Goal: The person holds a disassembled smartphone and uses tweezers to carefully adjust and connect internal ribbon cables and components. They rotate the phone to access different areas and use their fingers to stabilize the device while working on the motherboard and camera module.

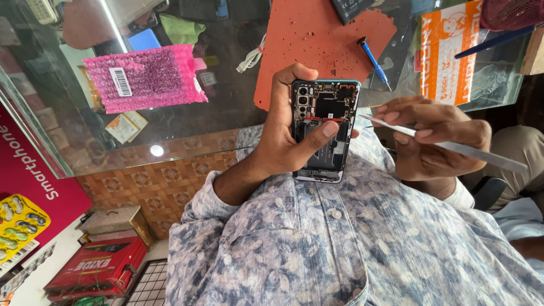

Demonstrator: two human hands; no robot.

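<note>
the left hand (pixel 286 133) is raised in front of the chest, palm turned toward the camera, fingers curled round from behind and the thumb (pixel 320 135) pressed flat across the front. its forearm comes up out of a rolled sleeve. the right hand (pixel 433 139) sits just beside it, knuckles up, fingers bent in a pinch, wrist angled inward toward the left hand.
</note>
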